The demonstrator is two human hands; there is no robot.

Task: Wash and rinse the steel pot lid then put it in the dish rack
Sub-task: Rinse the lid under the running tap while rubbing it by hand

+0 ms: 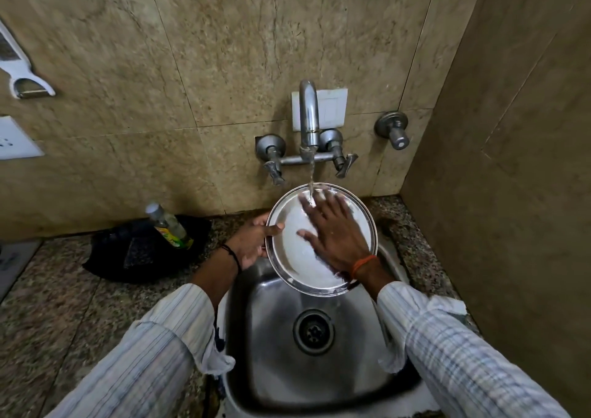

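Both arms reach forward over the steel sink (319, 382), sleeves pushed back from the wrists. The left hand (252, 241) comes in from the side, its thumb hooked over the rim of the steel pot lid (292, 225); the other fingers are hidden behind the metal, so it is clamped on the lid. The right hand (332, 232) lies flat on the lid's face, fingers (307, 234) spread apart, tips blurred under the water from the tap (308, 113). The lid sits tilted above the sink. A bottle (168, 225) stands on the desk (64, 289).
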